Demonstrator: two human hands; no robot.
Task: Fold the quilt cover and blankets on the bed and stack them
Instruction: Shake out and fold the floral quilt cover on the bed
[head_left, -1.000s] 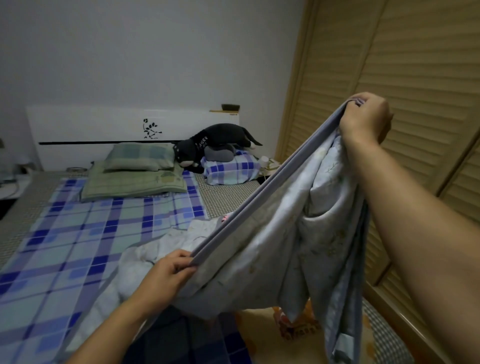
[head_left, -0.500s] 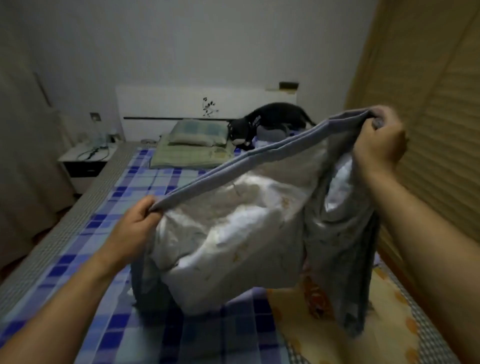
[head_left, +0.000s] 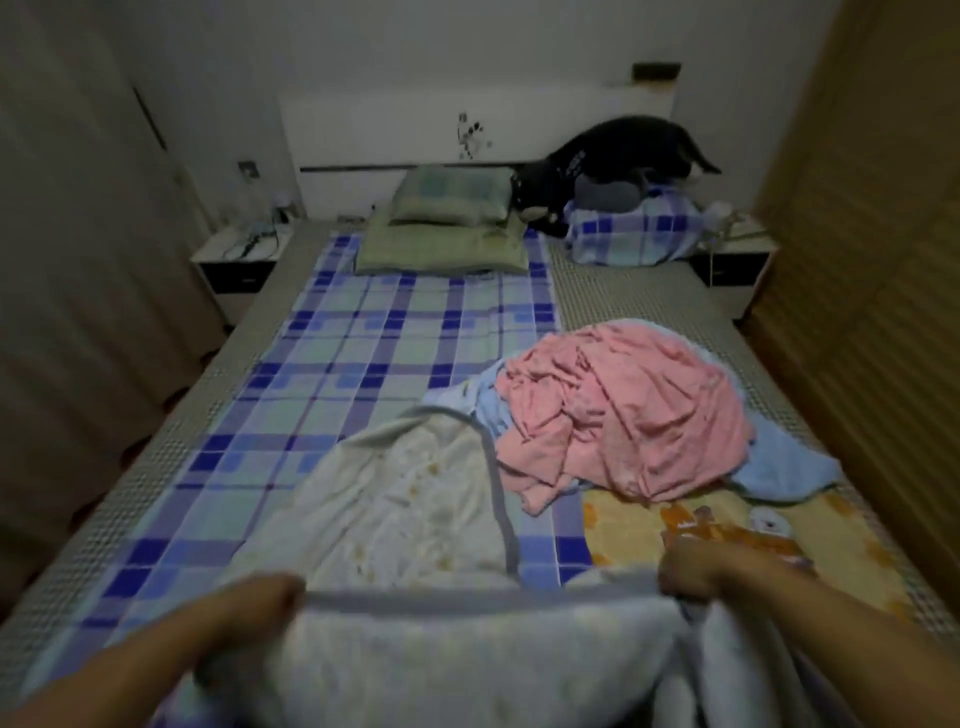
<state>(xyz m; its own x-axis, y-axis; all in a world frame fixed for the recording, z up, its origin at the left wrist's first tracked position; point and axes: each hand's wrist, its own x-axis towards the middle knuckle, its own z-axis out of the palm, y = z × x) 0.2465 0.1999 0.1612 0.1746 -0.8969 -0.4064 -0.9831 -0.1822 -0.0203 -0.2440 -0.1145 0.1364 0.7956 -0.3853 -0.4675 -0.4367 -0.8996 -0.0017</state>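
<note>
Between both hands (head_left: 270, 597), quilt cover (head_left: 415, 519) edge.

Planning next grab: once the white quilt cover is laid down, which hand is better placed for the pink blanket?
Right hand: the pink blanket lies ahead on its side; the left hand would cross the quilt cover.

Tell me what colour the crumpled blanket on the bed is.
Pink; the crumpled blanket shows clearly in the head view.

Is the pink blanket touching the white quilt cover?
Cannot tell. In the head view the pink blanket meets the quilt cover's grey edge, but blur hides any contact or gap.
</note>
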